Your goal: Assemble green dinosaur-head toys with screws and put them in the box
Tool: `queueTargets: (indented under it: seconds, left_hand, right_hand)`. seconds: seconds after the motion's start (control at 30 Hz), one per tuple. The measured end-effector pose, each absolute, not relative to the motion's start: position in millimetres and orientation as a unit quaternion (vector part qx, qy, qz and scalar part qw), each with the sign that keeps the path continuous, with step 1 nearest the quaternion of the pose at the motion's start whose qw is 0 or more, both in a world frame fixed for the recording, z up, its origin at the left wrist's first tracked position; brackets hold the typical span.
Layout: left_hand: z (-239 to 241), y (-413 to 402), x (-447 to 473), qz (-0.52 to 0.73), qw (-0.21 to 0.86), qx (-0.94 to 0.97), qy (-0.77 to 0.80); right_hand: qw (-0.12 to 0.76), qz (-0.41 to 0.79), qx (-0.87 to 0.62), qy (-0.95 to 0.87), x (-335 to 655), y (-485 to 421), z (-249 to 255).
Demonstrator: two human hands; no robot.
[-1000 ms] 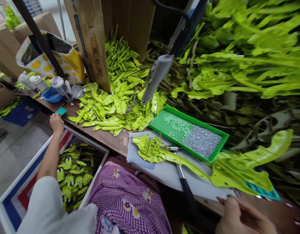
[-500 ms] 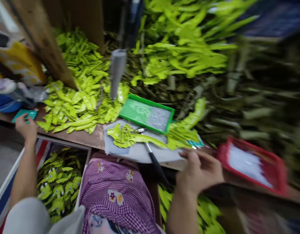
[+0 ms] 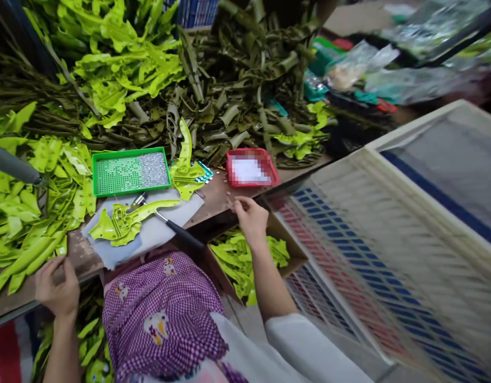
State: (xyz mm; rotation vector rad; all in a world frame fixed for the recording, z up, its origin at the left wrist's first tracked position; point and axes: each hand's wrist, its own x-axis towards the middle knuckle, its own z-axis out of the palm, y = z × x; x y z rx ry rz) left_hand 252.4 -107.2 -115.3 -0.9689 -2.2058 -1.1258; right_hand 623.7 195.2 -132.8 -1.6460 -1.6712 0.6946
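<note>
My left hand [image 3: 57, 290] rests on the front edge of the brown bench [image 3: 80, 260], fingers curled, beside a pile of bright green plastic parts [image 3: 25, 213]. My right hand [image 3: 251, 218] sits at the bench edge just below a red tray [image 3: 251, 168], fingertips pinched together over small loose bits I cannot make out. Between the hands a green plastic part [image 3: 121, 221] lies on a grey cloth [image 3: 149, 234] with a black-handled tool [image 3: 177, 234] across it. A green tray [image 3: 129, 171] of small metal pieces stands behind the cloth.
Large heaps of light and dark green plastic parts [image 3: 213, 96] fill the back of the bench. A grey cylinder [image 3: 11, 166] pokes in from the left. A white slatted crate [image 3: 408, 223] stands on the right. An open box of green parts [image 3: 245, 258] sits under the bench.
The view has swung to the right. My left hand left the teal object at the far left and came to the bench edge. My right hand moved toward the red tray.
</note>
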Motion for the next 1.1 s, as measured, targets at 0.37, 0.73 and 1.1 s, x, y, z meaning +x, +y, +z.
queueTargets:
  seconds: [0.37, 0.73, 1.1]
  left_hand:
    - [-134, -109, 301, -0.446, 0.117, -0.345, -0.818]
    - [-119, -70, 289, -0.416, 0.079, -0.317, -0.849]
    - [-135, -28, 283, -0.320, 0.066, -0.405, -0.854]
  right_hand:
    - [0.159, 0.090, -0.592, -0.785, 622, 241, -140]
    - [0.185, 0.131, -0.465, -0.856, 629, 232, -137]
    - [0.293, 0.427, -0.207, -0.830, 467, 103, -100]
